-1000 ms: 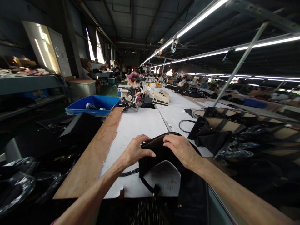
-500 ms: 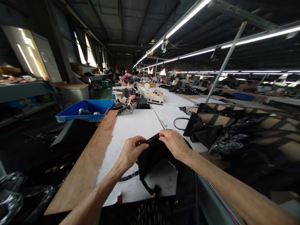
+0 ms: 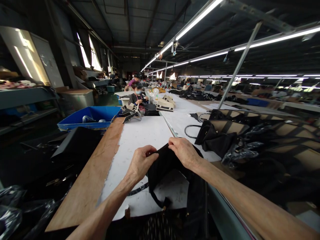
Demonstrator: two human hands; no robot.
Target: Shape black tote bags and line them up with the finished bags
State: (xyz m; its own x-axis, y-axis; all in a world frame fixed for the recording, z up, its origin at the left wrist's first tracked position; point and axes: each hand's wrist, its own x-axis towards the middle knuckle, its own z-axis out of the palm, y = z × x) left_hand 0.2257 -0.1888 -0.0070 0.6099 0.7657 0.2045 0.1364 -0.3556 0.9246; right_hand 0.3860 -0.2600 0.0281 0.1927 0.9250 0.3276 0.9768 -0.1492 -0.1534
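A black bag [image 3: 165, 170] stands on the white-covered worktable [image 3: 142, 133] right in front of me, its strap hanging down toward the near edge. My left hand [image 3: 140, 163] is closed on the left end of the bag's top rim. My right hand [image 3: 183, 151] is closed on the same rim a little farther right. Both hands pinch the rim together, so the bag's mouth looks nearly closed.
Black and tan bags [image 3: 237, 133] and crumpled plastic are heaped at my right. A blue bin [image 3: 87, 117] sits at the table's far left, dark sheets [image 3: 77, 140] below it. Other people [image 3: 137, 95] work farther along the table. A slanted metal post [image 3: 237, 66] rises at right.
The bag's mouth has been drawn from open to nearly closed as my hands moved closer along the rim. My view shifted slightly right and up.
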